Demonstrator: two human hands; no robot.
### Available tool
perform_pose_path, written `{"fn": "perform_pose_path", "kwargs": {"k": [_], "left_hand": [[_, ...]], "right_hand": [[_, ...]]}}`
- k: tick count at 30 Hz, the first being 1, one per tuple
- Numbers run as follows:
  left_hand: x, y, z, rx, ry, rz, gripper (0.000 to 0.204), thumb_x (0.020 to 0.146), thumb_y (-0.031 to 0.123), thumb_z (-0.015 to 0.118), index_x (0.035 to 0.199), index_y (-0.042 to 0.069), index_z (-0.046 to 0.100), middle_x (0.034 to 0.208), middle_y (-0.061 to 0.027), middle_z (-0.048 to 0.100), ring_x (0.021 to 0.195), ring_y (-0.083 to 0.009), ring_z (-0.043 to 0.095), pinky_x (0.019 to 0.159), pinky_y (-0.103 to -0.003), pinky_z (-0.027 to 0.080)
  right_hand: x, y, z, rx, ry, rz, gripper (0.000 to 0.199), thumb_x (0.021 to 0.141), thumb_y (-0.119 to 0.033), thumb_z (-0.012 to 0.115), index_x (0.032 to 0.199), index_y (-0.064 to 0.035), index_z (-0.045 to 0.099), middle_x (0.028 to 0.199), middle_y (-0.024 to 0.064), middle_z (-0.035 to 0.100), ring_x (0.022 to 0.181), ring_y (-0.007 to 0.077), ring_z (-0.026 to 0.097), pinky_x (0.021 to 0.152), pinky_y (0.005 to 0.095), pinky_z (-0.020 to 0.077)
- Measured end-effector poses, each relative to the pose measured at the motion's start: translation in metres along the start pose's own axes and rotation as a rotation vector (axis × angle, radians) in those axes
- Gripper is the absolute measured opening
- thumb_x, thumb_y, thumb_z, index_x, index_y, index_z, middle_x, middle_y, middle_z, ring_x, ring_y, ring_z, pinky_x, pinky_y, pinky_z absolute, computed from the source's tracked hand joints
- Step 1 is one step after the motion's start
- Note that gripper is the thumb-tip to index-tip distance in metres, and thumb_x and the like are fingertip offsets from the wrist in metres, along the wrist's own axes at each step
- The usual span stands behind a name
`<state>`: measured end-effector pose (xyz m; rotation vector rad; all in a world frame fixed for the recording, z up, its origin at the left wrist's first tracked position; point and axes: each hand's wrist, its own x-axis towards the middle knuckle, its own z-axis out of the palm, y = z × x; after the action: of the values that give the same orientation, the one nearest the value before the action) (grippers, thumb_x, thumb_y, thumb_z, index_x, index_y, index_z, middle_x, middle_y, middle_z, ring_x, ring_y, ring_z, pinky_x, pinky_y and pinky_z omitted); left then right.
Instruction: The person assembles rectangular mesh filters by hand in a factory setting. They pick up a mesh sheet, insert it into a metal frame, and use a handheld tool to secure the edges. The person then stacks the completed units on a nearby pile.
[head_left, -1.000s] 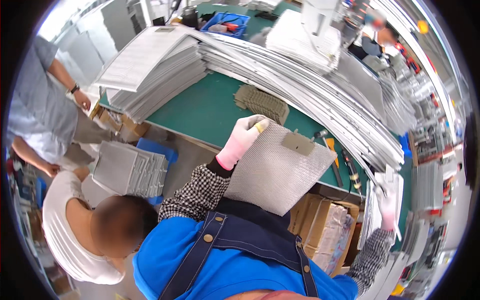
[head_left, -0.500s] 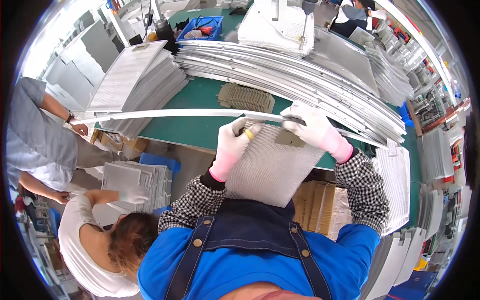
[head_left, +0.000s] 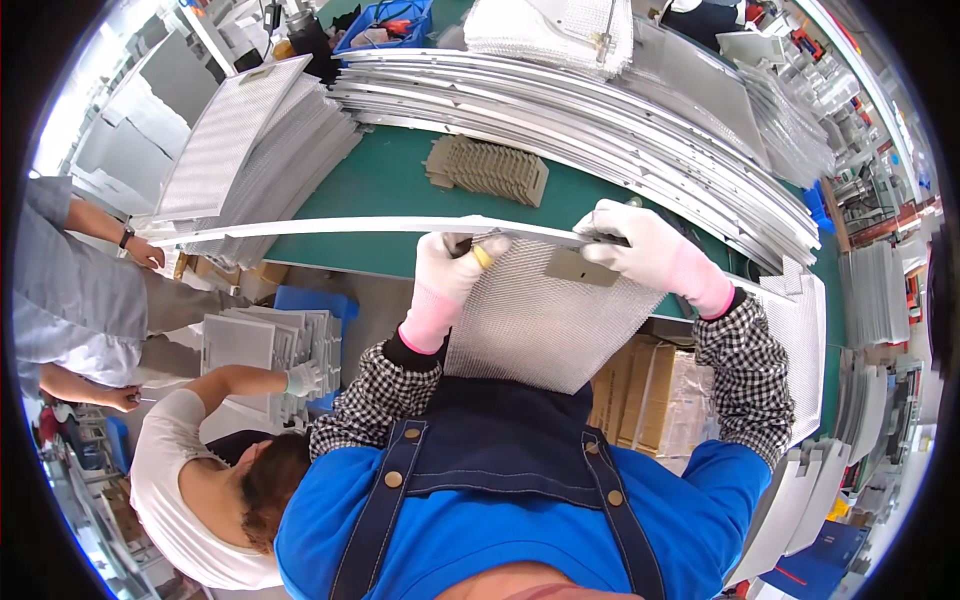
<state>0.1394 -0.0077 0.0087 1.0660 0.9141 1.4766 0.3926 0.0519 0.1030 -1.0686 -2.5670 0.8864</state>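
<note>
A long white metal strip (head_left: 340, 226) runs from the far left across to the right, along the upper edge of a silver mesh panel (head_left: 530, 325). The panel tilts against my apron and has a flat grey plate (head_left: 580, 267) near its top. My left hand (head_left: 445, 285), in a white and pink glove with a yellow band on one finger, is closed on the strip and the panel's upper left corner. Farther right, my gloved right hand (head_left: 650, 255) grips the strip above the plate. Its fingertips are partly hidden behind the strip.
Grey-brown brackets (head_left: 486, 170) lie in a row on the green table (head_left: 385, 180). Behind them are stacked white strips (head_left: 570, 130); mesh panels (head_left: 240, 140) are piled left. A person in grey (head_left: 80, 280) stands left, and another in white (head_left: 195, 480) bends low beside me.
My hands have moved slightly apart along the strip. The view has shifted a little. At lower left, the bending person's gloved hand has moved to the right edge of the low panel stack.
</note>
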Motion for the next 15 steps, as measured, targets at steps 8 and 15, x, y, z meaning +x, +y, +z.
{"fn": "perform_pose_path", "kwargs": {"k": [8, 15], "left_hand": [[-0.002, 0.019, 0.000, -0.046, -0.141, -0.093, 0.043, 0.084, 0.011, 0.081, 0.122, 0.000, 0.064, 0.103, -0.0018, 0.067, 0.095, -0.0100, 0.061, 0.086, -0.024, 0.049], [-0.013, 0.006, -0.029, -0.183, -0.096, -0.072, 0.044, 0.082, 0.006, 0.080, 0.122, 0.004, 0.063, 0.108, -0.0008, 0.061, 0.103, -0.0108, 0.057, 0.092, -0.026, 0.045]], "right_hand": [[-0.008, -0.017, 0.011, -0.006, 0.023, -0.026, 0.030, 0.088, -0.018, 0.069, 0.112, -0.0009, 0.062, 0.101, 0.0140, 0.066, 0.094, 0.0258, 0.067, 0.085, 0.0369, 0.0519], [-0.086, 0.026, -0.027, 0.087, 0.044, 0.349, 0.024, 0.086, -0.017, 0.073, 0.101, -0.0005, 0.064, 0.089, 0.0131, 0.067, 0.079, 0.0225, 0.066, 0.075, 0.0333, 0.0524]]}}
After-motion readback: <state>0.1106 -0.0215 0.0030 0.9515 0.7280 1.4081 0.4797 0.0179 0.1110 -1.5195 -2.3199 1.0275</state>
